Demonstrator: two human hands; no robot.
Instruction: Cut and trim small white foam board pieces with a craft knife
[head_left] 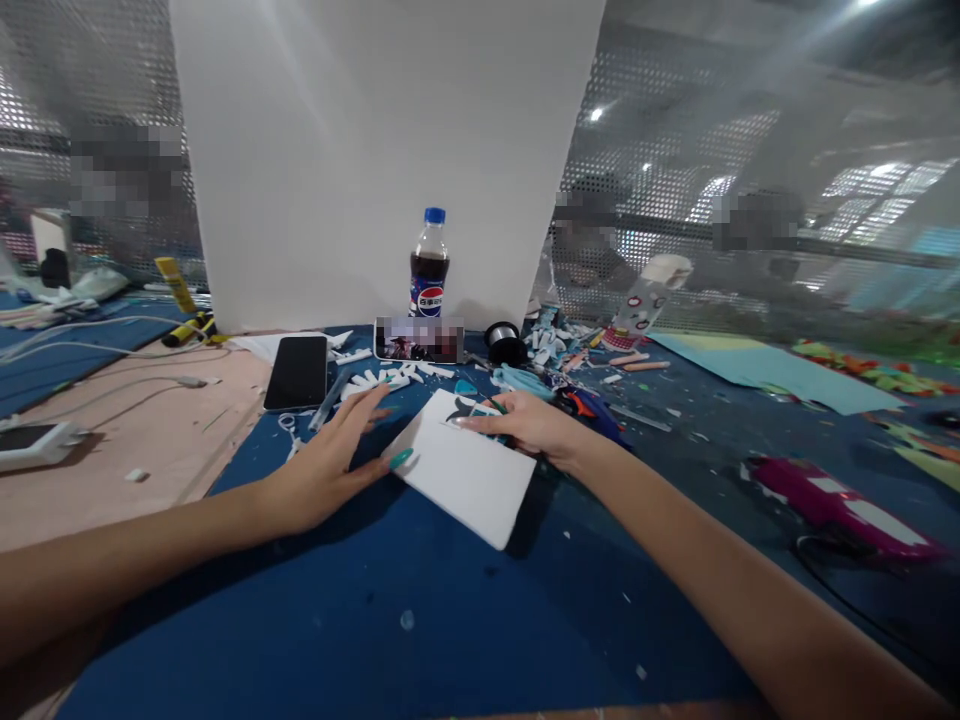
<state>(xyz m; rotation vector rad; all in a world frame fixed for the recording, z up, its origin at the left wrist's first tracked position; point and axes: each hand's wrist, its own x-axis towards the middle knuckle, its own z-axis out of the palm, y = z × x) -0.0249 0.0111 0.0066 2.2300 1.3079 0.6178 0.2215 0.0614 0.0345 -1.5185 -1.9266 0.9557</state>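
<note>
Nearby, white scraps [367, 381] beyond card [465, 482], spool [505, 346], upright phone [418, 342] partly hiding bottle [430, 267]

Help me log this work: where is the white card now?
In the head view, the white card is near centre, between the left hand at its left edge and the right hand at its far edge, over the blue tabletop.

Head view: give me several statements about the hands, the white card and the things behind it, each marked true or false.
1. The right hand is touching the white card. True.
2. The left hand is clenched into a fist. False: it is open, its thumb apart from its fingers.
3. The bottle stands behind the propped phone. True.
4. The bottle's cap is red. False: it is blue.
5. The spool is left of the propped phone. False: it is to its right.
</note>
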